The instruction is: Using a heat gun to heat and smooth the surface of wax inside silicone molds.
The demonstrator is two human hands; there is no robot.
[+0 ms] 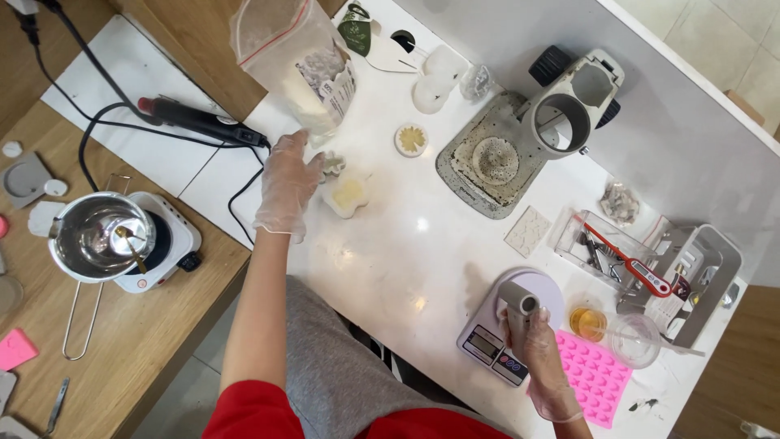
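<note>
The gloved left hand (pixel 286 185) rests spread against a zip-top bag of white flakes (pixel 296 61) standing on the white table (pixel 390 252); the right hand (pixel 540 358) wraps a grey cup's handle (pixel 518 313) on the digital scale (pixel 508 325); steadying the bag's base would help, keeping the cup centred.

Both hands in thin translucent gloves: left hand (pixel 286 187), right hand (pixel 543 358). Glossy white tabletop (pixel 406 260). Matt pale wooden bench (pixel 138 341). Shiny steel melting pot (pixel 97 236). Clear crinkly plastic zip bag (pixel 296 61). Soft matt pink silicone mould (pixel 597 378). Rough grey speckled stand base (pixel 487 162).
</note>
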